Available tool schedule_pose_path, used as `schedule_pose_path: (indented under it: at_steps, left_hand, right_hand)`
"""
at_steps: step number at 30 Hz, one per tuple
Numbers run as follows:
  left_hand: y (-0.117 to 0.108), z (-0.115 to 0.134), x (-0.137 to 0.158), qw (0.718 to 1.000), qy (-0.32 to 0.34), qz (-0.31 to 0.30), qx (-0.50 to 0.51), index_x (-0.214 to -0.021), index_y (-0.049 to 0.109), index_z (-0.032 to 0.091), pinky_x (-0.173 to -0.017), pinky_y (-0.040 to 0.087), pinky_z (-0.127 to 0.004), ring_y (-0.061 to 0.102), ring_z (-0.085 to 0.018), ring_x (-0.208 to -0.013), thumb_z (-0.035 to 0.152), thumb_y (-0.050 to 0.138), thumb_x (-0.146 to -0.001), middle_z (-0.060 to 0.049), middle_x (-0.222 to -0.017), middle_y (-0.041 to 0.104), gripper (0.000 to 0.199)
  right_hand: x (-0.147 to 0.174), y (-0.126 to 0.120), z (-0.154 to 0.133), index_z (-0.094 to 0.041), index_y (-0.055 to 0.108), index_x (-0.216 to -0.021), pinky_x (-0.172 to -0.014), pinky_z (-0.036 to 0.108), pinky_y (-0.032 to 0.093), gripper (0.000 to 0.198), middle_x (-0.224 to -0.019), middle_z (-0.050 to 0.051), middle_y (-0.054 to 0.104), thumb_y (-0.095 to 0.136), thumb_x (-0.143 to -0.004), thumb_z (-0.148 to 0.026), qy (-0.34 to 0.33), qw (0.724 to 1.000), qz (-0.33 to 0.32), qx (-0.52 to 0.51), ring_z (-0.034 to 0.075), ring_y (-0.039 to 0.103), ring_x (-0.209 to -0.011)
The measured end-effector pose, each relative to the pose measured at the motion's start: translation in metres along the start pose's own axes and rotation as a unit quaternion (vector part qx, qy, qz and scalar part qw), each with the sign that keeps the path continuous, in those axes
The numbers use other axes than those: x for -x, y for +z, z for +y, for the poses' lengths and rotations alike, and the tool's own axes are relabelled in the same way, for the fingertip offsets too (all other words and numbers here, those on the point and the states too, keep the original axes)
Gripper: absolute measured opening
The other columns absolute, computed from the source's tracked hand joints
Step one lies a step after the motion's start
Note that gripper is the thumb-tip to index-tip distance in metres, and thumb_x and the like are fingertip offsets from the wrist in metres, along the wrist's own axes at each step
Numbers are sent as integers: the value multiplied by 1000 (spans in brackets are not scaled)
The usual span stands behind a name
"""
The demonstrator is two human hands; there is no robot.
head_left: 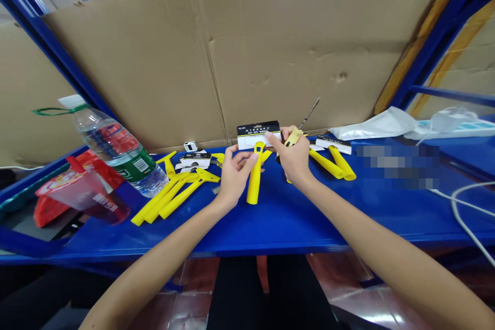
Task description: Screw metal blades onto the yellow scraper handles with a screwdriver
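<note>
My left hand (234, 175) is closed around a yellow scraper (253, 185), whose round handle points down toward me. A black-and-white header card (258, 135) sits at the scraper's top end. My right hand (294, 157) is closed on a screwdriver (293, 138) with a pale yellow handle, its thin metal shaft slanting up to the right. The right thumb also touches the card's right side. Left of my hands lie several more yellow scrapers (180, 196) beside a small pile of cards (195, 160). To the right, two yellow scrapers (335, 164) lie near another card (333, 143).
A water bottle (124, 152) leans at the left, near a red bag and a translucent cup (88, 198). Brown cardboard (294, 41) walls off the back of the blue table (251, 237). At right are a white plastic pouch (375, 124), white cables (460, 211) and a blurred patch.
</note>
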State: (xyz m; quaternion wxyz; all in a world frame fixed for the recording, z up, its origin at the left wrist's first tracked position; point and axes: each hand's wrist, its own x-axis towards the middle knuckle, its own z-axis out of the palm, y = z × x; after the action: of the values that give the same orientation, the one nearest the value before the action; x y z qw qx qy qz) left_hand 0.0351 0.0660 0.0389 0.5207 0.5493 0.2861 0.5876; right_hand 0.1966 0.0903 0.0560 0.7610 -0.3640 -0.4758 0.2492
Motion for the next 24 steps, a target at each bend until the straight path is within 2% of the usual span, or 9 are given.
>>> schedule_pose_path:
  at_steps: [5, 7, 9, 12, 15, 17, 19, 21, 24]
  left_hand:
    - [-4, 3, 9, 987, 81, 26, -133, -162, 35, 34, -76, 69, -37, 75, -21, -94, 36, 89, -92, -13, -138, 67, 89]
    - [-8, 6, 16, 947, 155, 21, -279, -168, 38, 37, -86, 69, -41, 74, -21, -99, 32, 79, -100, -18, -162, 50, 80]
    - [-9, 10, 22, 884, 204, 19, -419, -167, 48, 36, -93, 67, -46, 74, -22, -102, 27, 66, -106, -19, -178, 29, 64]
    - [-8, 14, 28, 837, 209, 32, -505, -166, 53, 35, -91, 65, -47, 75, -26, -105, 20, 55, -108, -18, -182, 27, 60]
    - [-5, 20, 29, 890, 181, 55, -415, -159, 60, 32, -83, 65, -39, 75, -24, -104, 24, 58, -108, -16, -167, 51, 52]
    - [-3, 27, 31, 953, 126, 67, -269, -147, 64, 30, -67, 61, -30, 71, -17, -81, 30, 63, -107, -13, -143, 67, 40]
    - [-2, 37, 36, 992, 58, 68, -89, -134, 64, 28, -50, 50, -22, 56, -8, -58, 34, 69, -104, -6, -117, 71, 31]
    - [-2, 47, 43, 995, 19, 72, 61, -125, 62, 27, -41, 40, -18, 45, -4, -50, 34, 78, -97, -1, -110, 69, 33]
    - [-1, 55, 54, 981, 12, 96, 167, -116, 61, 26, -37, 35, -15, 40, 0, -47, 33, 88, -89, 2, -113, 68, 39]
  right_hand:
    - [1, -2, 7, -28, 40, -81, -73, 38, 60, 59, -82, -3, 45, 92, -80, -57, -5, 999, 19, 50, 18, 48, -75]
    - [2, -1, 5, -28, 41, -81, -71, 36, 57, 61, -79, -4, 44, 94, -77, -57, 3, 999, 22, 49, 17, 47, -73]
    - [4, 1, 1, -27, 42, -78, -68, 34, 53, 63, -78, -5, 46, 98, -72, -56, 14, 999, 15, 32, 15, 46, -70]
    - [8, 4, -10, -26, 42, -77, -62, 31, 53, 69, -83, -3, 56, 104, -65, -55, 47, 998, -28, -26, 14, 52, -70]
    - [11, 6, -19, -27, 41, -78, -65, 33, 64, 70, -88, 0, 67, 100, -70, -64, 88, 986, -89, -108, 17, 66, -76]
    - [12, 7, -23, -26, 42, -80, -70, 37, 70, 66, -92, 2, 71, 94, -78, -67, 99, 977, -121, -145, 20, 74, -83]
    - [12, 7, -22, -26, 43, -79, -70, 38, 72, 63, -94, 3, 72, 93, -82, -65, 91, 974, -134, -156, 22, 77, -88]
    - [12, 6, -20, -25, 44, -76, -67, 36, 73, 63, -94, 3, 70, 96, -80, -61, 76, 977, -133, -146, 23, 78, -92]
    - [11, 6, -16, -25, 45, -73, -63, 33, 72, 64, -91, 3, 67, 99, -76, -58, 71, 979, -144, -124, 23, 77, -94]
